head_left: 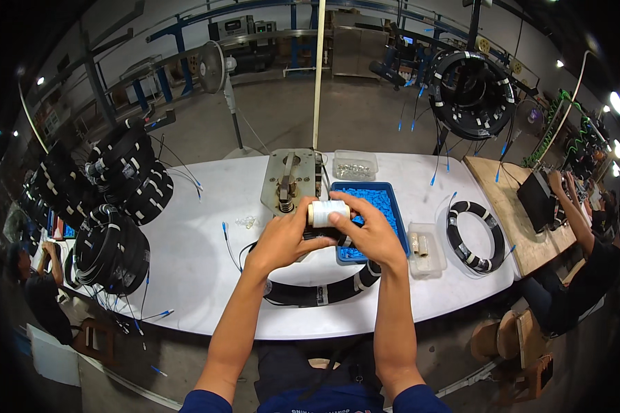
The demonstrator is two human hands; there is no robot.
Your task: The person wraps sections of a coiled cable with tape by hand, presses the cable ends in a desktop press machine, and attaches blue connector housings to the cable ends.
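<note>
Held between left hand (280,237) and right hand (372,230), above table (193,275): white roll (326,214), with coil (297,294) at 6 o'clock, press (277,177) at 11 o'clock, tray (401,224) at 3 o'clock. Pinched between right thumb and fingers; cradled at the 9 o'clock end by bent left fingers, with tips hidden; cannot tell how tightly. Probably light, firm-cored, smooth enough to slip; best taken by the 2 ends.
</note>
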